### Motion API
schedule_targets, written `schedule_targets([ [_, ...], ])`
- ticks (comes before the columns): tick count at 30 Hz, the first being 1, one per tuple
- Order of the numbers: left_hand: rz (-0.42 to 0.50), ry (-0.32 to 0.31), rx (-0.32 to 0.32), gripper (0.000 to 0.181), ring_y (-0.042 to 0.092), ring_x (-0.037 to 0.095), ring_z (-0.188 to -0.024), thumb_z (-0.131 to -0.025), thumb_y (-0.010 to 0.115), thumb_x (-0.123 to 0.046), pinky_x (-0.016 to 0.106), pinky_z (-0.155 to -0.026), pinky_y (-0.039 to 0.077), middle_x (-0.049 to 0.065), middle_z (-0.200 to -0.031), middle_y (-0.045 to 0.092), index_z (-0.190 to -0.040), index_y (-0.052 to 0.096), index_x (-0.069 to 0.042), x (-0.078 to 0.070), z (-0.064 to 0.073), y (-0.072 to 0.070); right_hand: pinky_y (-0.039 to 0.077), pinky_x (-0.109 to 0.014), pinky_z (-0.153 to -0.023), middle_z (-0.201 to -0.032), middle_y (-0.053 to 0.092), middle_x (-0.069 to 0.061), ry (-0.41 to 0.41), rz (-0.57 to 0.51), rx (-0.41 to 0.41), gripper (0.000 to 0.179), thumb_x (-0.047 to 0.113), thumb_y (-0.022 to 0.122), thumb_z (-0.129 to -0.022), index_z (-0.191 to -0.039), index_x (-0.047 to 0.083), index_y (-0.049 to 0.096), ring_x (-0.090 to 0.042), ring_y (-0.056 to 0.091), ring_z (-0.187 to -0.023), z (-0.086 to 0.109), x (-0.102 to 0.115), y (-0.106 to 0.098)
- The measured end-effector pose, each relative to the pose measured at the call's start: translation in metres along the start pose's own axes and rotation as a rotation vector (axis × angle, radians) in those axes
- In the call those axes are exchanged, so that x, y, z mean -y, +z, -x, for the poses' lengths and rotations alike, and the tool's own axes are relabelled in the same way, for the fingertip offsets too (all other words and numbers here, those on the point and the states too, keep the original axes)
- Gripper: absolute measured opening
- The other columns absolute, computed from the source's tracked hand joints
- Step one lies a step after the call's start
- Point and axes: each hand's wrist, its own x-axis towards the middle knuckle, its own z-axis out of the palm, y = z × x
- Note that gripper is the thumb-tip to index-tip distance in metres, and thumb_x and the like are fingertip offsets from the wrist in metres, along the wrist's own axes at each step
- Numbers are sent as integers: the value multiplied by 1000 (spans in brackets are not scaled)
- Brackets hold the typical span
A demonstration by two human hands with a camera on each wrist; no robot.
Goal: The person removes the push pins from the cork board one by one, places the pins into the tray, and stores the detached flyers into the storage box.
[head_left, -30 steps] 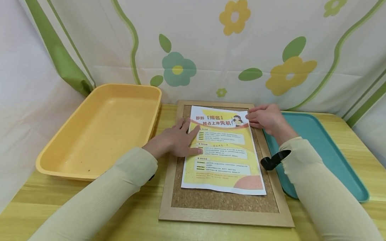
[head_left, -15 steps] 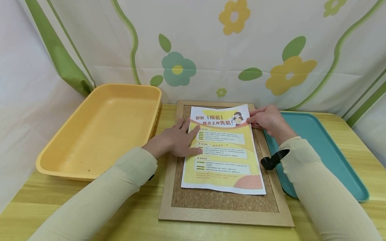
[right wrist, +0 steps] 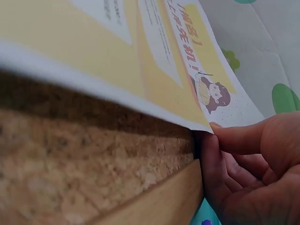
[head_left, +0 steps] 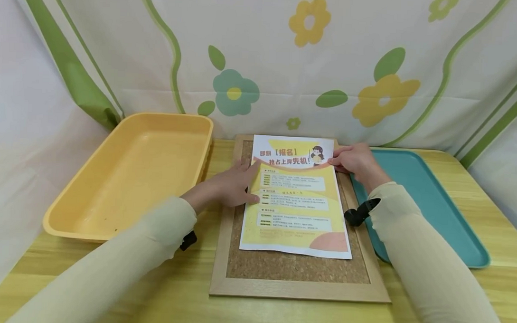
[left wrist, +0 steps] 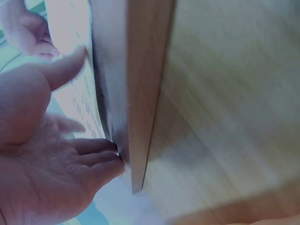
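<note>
A yellow and white printed flyer point(head_left: 297, 201) lies over a wood-framed corkboard point(head_left: 299, 268), its top end overlapping the frame's far edge. My right hand point(head_left: 357, 161) pinches the flyer's right edge near the top between thumb and forefinger. In the right wrist view that edge stands raised off the cork, with the thumb point(right wrist: 241, 138) on the printed side. My left hand point(head_left: 229, 185) is at the flyer's left edge with thumb and fingers spread apart. In the left wrist view its fingertips point(left wrist: 112, 164) are right at the board's wooden frame point(left wrist: 140, 93).
A deep yellow tray point(head_left: 134, 176) stands to the left of the board. To the right lies a flat teal tray point(head_left: 432, 210), close against the frame. A flowered curtain point(head_left: 287, 67) hangs behind the wooden table point(head_left: 185, 292).
My right hand has taken the flyer's edge and raised its upper end. My left hand has shifted off the paper's face to its left edge.
</note>
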Motion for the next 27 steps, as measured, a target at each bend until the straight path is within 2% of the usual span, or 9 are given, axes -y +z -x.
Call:
schedule_targets([
  [3, 138, 10, -49, 95, 10, 34, -167, -107, 64, -23, 51, -133, 19, 19, -179, 10, -171, -3, -4, -1, 7, 0, 55, -26, -77, -115, 75, -5, 11, -10, 1, 46, 22, 73, -102, -145, 5, 65, -5, 70, -76, -1, 0, 0],
  [5, 229, -11, -80, 90, 34, 33, -160, -106, 65, -18, 49, -127, 34, 19, -174, 30, -171, 4, -5, -2, 11, 1, 55, -25, -77, -115, 76, -5, 18, -14, -4, 46, 22, 73, -102, -145, 6, 65, -4, 70, -75, -1, 1, 0],
  [7, 339, -61, -128, 85, 46, 31, -150, -105, 66, -15, 46, -118, 43, 18, -167, 42, -171, 14, -7, -4, 14, 3, 56, -24, -76, -117, 76, -7, 20, -17, -7, 46, 21, 72, -102, -145, 6, 65, -4, 70, -75, -2, 2, 0],
  [10, 534, -154, -202, 78, 58, 31, -137, -104, 67, -12, 44, -108, 49, 17, -154, 58, -169, 24, -8, -6, 18, 6, 57, -22, -73, -123, 75, -11, 17, -23, -9, 44, 20, 72, -102, -144, 5, 66, -3, 71, -75, -4, 4, 2],
  [13, 724, -227, -250, 75, 58, 33, -143, -104, 66, -8, 46, -114, 50, 19, -154, 59, -168, 28, -5, -8, 22, 7, 58, -21, -71, -124, 73, -13, 13, -33, -10, 43, 18, 72, -102, -142, 3, 67, -3, 70, -74, -5, 4, 2],
  [15, 836, -250, -247, 70, 62, 33, -138, -104, 65, -5, 46, -112, 52, 21, -150, 62, -165, 32, -1, -8, 23, 10, 58, -20, -71, -125, 73, -15, 19, -47, -19, 44, 17, 73, -102, -142, 1, 67, -3, 70, -72, -5, 4, 2],
  [19, 1020, -251, -214, 58, 70, 31, -127, -104, 59, 3, 40, -104, 58, 24, -143, 67, -159, 42, 5, -10, 24, 17, 59, -19, -70, -132, 70, -20, 40, -72, -44, 45, 15, 73, -102, -143, 0, 65, 0, 69, -69, -4, 0, 0],
  [23, 1100, -225, -189, 51, 72, 30, -122, -103, 56, 9, 36, -96, 60, 25, -139, 69, -153, 49, 8, -10, 27, 24, 59, -19, -72, -140, 66, -23, 43, -85, -48, 48, 16, 71, -103, -147, 0, 62, 1, 70, -70, -2, -2, -1],
  [27, 1156, -197, -171, 48, 72, 30, -122, -102, 54, 10, 35, -92, 61, 24, -139, 69, -150, 53, 8, -10, 29, 28, 60, -19, -74, -141, 66, -22, 37, -115, -48, 48, 17, 70, -104, -149, 2, 61, 2, 72, -70, -1, -5, 0],
])
